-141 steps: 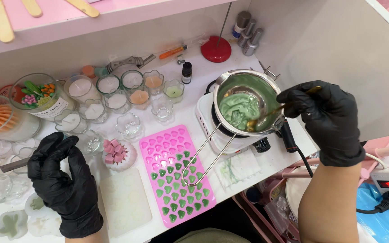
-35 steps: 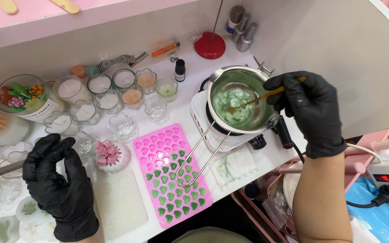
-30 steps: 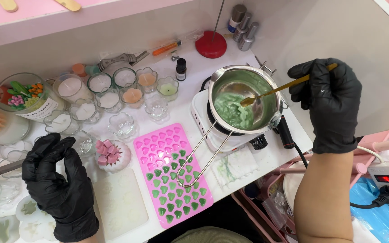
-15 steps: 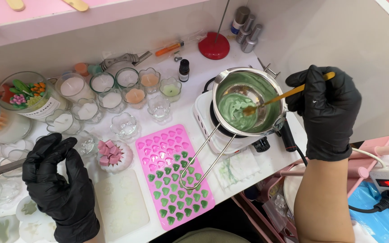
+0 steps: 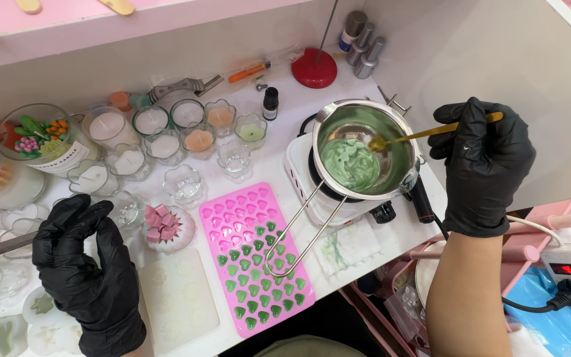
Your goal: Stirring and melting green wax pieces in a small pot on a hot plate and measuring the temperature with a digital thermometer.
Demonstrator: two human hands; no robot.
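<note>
On the right side of the frame, a small white stove holds a shiny metal pot with green wax in it. Below and left of the pot lies a pink mold with little hearts. The right hand, in a black glove, pinches a gold spoon near its far end; the spoon's bowl hangs just over the wax. At the lower left, the left hand rests on the table, fingers loosely curled, holding nothing.
</note>
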